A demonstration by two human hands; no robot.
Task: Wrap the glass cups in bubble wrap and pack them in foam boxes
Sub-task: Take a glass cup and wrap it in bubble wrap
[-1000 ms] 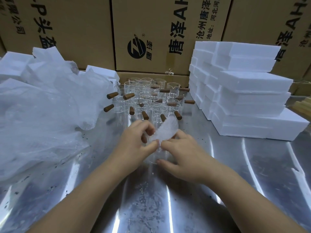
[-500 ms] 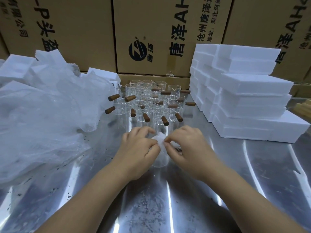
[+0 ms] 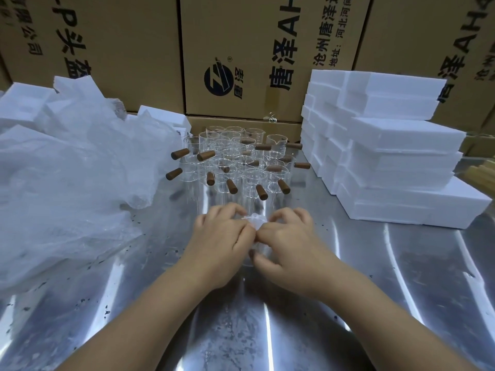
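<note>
- The left hand (image 3: 222, 236) has its fingers curled, and the fingertips pinch a crumpled piece of translucent white bubble wrap (image 3: 254, 221)
- The right hand (image 3: 290, 243) is curled the same way just beside the left, knuckles almost touching it; its fingertips pinch the other side of the bubble wrap and its thumb is tucked underneath
- The bubble wrap bulges up in the narrow gap between the two sets of fingertips
- Under it, between the palms, a bit of a clear glass cup (image 3: 247, 262) stands on the scuffed, shiny sheet-metal tabletop (image 3: 401, 285); the hands hide most of it, so how far it is covered I cannot tell
- Just beyond the fingertips stands a tight cluster of unwrapped clear glass cups with stubby brown wooden handles (image 3: 235, 162), upright, the handles pointing out in many directions
- Beyond and to the outer side of the right hand, a stack of flat white foam boxes (image 3: 396, 162) rises in several layers on the tabletop, apart from the hand
- To the outer side of the left hand lies a big loose heap of clear, filmy plastic wrap (image 3: 69, 183), its edge near the cup cluster
- Behind that heap, white foam blocks (image 3: 24, 103) show
- Far past both hands, a wall of brown cardboard cartons with black printed lettering (image 3: 241, 44) closes off the back
</note>
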